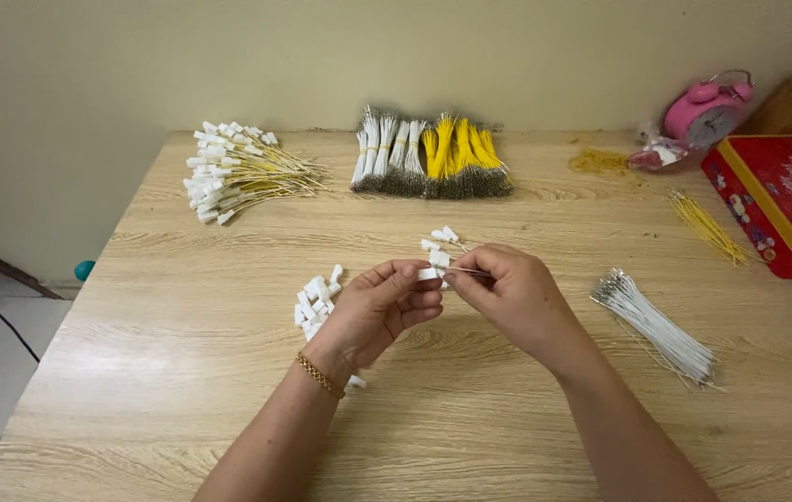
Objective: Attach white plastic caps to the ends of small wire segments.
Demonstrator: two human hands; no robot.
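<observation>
Pale wood-grain laminate covers the table (pixel 182 390), which stands against a plain cream wall, and every place below is given from the two hands working together at the middle of it.

Nearest the camera, the left hand (pixel 372 311) pinches a small white plastic connector (pixel 427 273) between thumb and forefinger, closed firmly on it. Touching it from the right, the right hand (pixel 507 290) has its fingertips pressed together on a thin wire (pixel 468 271), whose end meets the connector; whether the tip is already seated inside is, I think, too small to tell. Both pieces look very light. The connector seems hard and smooth, so it could slip or spin unless held by its flat sides. The wire looks springy and easily bent, best taken close to its bare end so it does not buckle.

Just left of the hands lies a loose heap of white connectors (pixel 314 299), and a few more connectors (pixel 439 240) sit just beyond the fingers. Right of the hands rests a bundle of white wires (pixel 658 325). Farther right and back are yellow wires (pixel 705 223) beside a red tin (pixel 777 204). Far beyond the hands lie tied wire bundles (pixel 431 158), white and yellow; far left, finished wires with white caps (pixel 239 172); far right, a pink alarm clock (pixel 705 110).
</observation>
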